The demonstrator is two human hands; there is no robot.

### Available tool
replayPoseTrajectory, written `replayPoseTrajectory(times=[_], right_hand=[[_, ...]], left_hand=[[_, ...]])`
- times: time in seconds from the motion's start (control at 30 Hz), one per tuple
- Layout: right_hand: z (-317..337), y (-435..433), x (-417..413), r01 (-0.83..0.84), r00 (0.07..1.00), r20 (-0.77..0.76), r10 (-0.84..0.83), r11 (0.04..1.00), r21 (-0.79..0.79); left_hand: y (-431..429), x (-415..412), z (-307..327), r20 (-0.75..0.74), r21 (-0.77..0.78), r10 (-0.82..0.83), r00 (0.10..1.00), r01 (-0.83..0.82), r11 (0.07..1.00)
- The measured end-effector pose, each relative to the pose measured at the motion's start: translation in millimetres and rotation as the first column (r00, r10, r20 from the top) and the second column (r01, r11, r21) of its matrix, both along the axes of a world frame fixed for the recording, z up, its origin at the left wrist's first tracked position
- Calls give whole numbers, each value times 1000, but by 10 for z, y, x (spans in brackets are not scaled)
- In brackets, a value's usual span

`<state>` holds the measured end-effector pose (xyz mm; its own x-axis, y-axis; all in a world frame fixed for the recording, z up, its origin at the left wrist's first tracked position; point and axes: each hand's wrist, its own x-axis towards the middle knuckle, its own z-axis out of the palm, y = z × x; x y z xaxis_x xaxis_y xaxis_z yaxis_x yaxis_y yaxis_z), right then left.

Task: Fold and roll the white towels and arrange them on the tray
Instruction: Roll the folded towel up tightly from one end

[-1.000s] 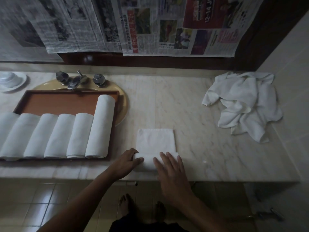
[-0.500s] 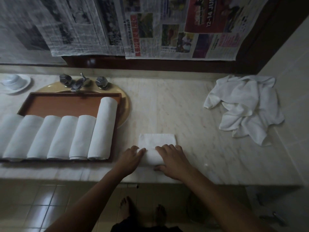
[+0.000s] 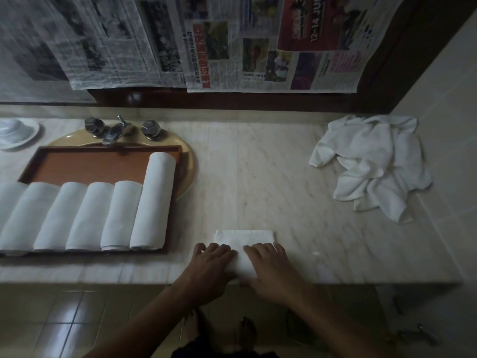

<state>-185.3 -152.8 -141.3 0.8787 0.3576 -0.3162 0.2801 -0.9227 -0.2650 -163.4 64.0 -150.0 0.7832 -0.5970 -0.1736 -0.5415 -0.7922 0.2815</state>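
A folded white towel (image 3: 244, 239) lies on the marble counter near its front edge, its near part rolled up. My left hand (image 3: 210, 264) and my right hand (image 3: 271, 267) press side by side on the roll, fingers curled over it; only a short flat strip shows beyond the fingertips. A brown wooden tray (image 3: 103, 164) at the left holds several rolled white towels (image 3: 152, 202) lined up side by side. A heap of loose white towels (image 3: 371, 164) rests at the back right against the wall.
The tray sits over a yellow sink basin (image 3: 188, 164) with a metal tap (image 3: 116, 129) behind it. A white dish (image 3: 15, 133) stands far left. Newspaper sheets (image 3: 232, 42) hang on the wall. A tiled wall (image 3: 444, 125) bounds the counter's right side.
Both hands have rolled the towel away from me; the flat part beyond my fingers has shrunk from a long panel to a short strip.
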Motion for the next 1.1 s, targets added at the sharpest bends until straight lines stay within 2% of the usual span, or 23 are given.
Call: replayPoseTrajectory(times=[0.07, 0.1, 0.23, 0.33, 0.4, 0.47, 0.6, 0.63, 0.7, 0.73, 0.8, 0.87, 0.97, 1.03, 1.1], right_hand=[[-64, 61, -157, 5, 977, 211, -4, 1000, -1], [-95, 104, -223, 18, 963, 268, -20, 1000, 9], [-204, 200, -247, 62, 961, 272, -53, 998, -25], [-268, 176, -99, 74, 965, 258, -46, 992, -101], [-191, 173, 65, 64, 972, 231, -32, 989, -132], [-68, 176, 267, 44, 990, 142, -18, 983, -180], [40, 145, 602, -8, 1000, 7, 11, 966, -258], [47, 126, 661, -19, 1000, -16, 15, 964, -264], [58, 123, 763, -47, 998, -53, 33, 961, -272], [66, 118, 802, -57, 997, -67, 40, 962, -268], [84, 97, 835, -63, 995, -85, 44, 968, -242], [112, 98, 793, -52, 993, -114, 30, 980, -194], [198, 197, 583, -28, 994, -106, 16, 993, -111], [282, 273, 452, -49, 999, 1, 49, 995, -83], [360, 335, 409, -66, 992, 106, 71, 997, -46]], left_hand=[[-28, 126, 97, -74, 47, 7, 997, -3, 999], [-47, 188, 123, -117, 78, 17, 993, -8, 997], [-111, 416, 158, -327, 121, 123, 937, -87, 989], [-118, 474, 140, -476, -34, 225, 850, -273, 961], [-103, 411, 112, -466, -139, 347, 814, -454, 880], [-87, 303, 93, -422, -218, 460, 781, -581, 784], [-47, 97, 31, -489, -272, 610, 623, -774, 573], [-47, 65, 13, -503, -261, 621, 601, -791, 553], [-67, -1, 22, -616, -251, 583, 529, -834, 491], [-84, -27, 22, -710, -252, 531, 463, -871, 422], [-147, -53, 64, -893, -230, 343, 291, -951, 206], [-186, -47, 62, -965, -184, 181, 189, -982, 43], [-183, -83, 146, -973, -212, 103, 205, -976, -57], [-134, -84, 198, -966, -254, 78, 246, -961, -112], [-24, -68, 302, -943, -330, 89, 321, -937, -114]])
